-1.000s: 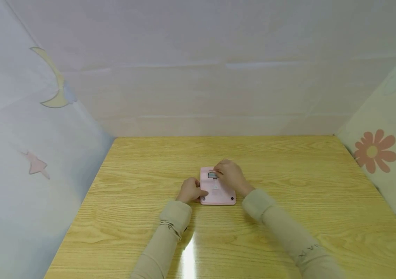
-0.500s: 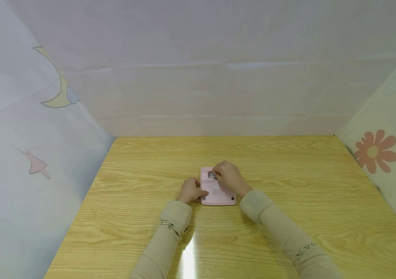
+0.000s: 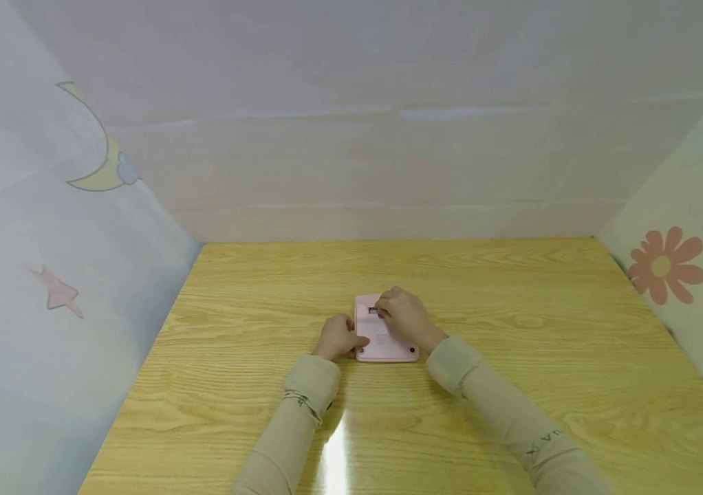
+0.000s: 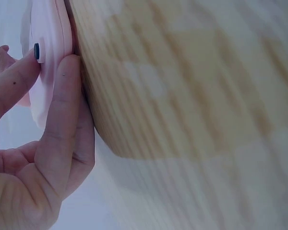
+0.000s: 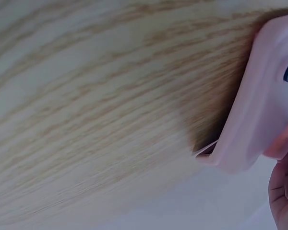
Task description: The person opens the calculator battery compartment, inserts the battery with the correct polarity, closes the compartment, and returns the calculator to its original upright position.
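A pink calculator point(image 3: 395, 349) lies face down on the wooden table, its back turned up. My left hand point(image 3: 334, 337) grips its left edge, thumb on the back and fingers along the side. In the left wrist view the thumb tip sits beside a dark rubber foot point(image 4: 37, 51). Near the far end of the back is a battery compartment point(image 3: 373, 311), of which a narrow dark strip shows. Over its right part, my right hand point(image 3: 412, 320) pinches a small pink battery cover point(image 5: 280, 143), seen tilted in the right wrist view. The right fingers hide the rest of the compartment.
The wood-grain table point(image 3: 252, 295) reaches out on all sides of the calculator. Pale printed cloth walls point(image 3: 376, 172) stand at the back and both sides. A bright reflection lies on the table between the forearms.
Less of the battery compartment shows: the batteries seen before are now mostly covered. The right fingers have shifted slightly left and nearer over it. The left hand keeps its hold on the calculator.
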The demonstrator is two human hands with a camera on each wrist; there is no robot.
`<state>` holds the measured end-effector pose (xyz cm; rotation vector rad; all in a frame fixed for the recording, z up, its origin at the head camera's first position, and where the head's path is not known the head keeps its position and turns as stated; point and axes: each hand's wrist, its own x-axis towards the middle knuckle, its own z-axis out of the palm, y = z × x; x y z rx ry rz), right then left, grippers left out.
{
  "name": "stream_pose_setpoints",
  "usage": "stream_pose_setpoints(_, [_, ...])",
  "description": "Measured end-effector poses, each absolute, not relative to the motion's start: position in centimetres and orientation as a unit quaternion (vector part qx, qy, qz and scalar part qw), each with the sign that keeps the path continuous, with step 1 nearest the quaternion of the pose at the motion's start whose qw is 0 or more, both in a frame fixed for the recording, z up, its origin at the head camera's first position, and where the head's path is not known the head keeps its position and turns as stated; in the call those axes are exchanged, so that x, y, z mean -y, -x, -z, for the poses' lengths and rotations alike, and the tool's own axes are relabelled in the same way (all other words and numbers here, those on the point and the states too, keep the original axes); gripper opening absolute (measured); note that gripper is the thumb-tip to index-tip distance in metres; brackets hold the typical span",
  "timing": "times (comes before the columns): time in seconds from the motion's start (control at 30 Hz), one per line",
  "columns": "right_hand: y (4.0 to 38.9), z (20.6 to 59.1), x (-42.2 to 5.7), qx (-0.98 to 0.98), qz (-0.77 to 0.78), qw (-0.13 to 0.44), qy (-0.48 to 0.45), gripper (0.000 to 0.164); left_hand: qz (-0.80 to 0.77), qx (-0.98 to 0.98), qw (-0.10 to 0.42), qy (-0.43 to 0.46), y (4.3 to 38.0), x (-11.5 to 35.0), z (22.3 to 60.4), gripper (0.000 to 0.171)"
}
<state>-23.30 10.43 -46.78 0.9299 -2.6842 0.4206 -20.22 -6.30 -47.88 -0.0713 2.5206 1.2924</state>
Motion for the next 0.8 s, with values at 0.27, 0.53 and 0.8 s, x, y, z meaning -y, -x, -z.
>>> stream_pose_setpoints(0.27, [23.2, 46.93, -10.54, 0.926, -0.132, 0.11, -0.336, 0.007, -0.449, -0.88, 0.156, 0.024, 20.26, 6.26, 47.77, 0.027])
stream_pose_setpoints(0.53, [23.24, 47.15, -10.67, 0.924, -0.12, 0.1, -0.348, 0.011, -0.447, -0.881, 0.154, 0.023, 20.19, 6.19, 47.56, 0.027])
stream_pose_setpoints(0.8, [22.98, 47.05, -10.88, 0.914, -0.097, 0.106, -0.381, 0.015, -0.44, -0.884, 0.158, 0.022, 20.23, 6.25, 47.69, 0.027])
